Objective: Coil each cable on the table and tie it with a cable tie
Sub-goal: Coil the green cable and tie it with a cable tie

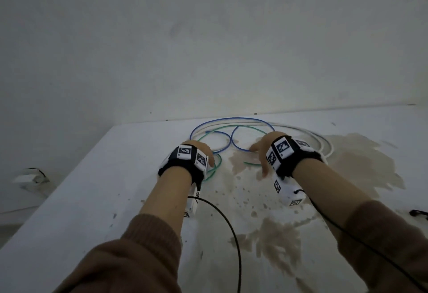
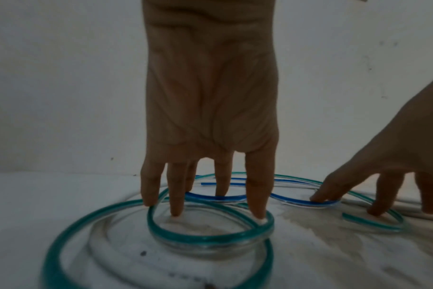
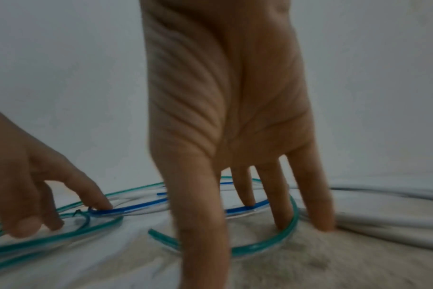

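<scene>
Three loose cables lie tangled at the far side of the table: a green cable (image 1: 215, 168), a blue cable (image 1: 225, 140) and a thicker white cable (image 1: 325, 145). My left hand (image 1: 205, 154) stands with its fingers straight down inside a small loop of the green cable (image 2: 205, 237), fingertips (image 2: 258, 214) on the table and one by the blue cable (image 2: 218, 198). My right hand (image 1: 260, 161) is also spread with straight fingers (image 3: 283, 224) down; the free end of the green cable (image 3: 260, 247) curves round them. Its index tip touches the blue cable (image 3: 245, 208). Neither hand grips anything.
The white table (image 1: 92, 200) carries wide brown stains (image 1: 361, 160) under and right of the cables. A wall (image 1: 208, 37) rises just behind them. A small black item (image 1: 418, 212) lies at the right edge. Black cords (image 1: 232, 234) trail from the wrist cameras.
</scene>
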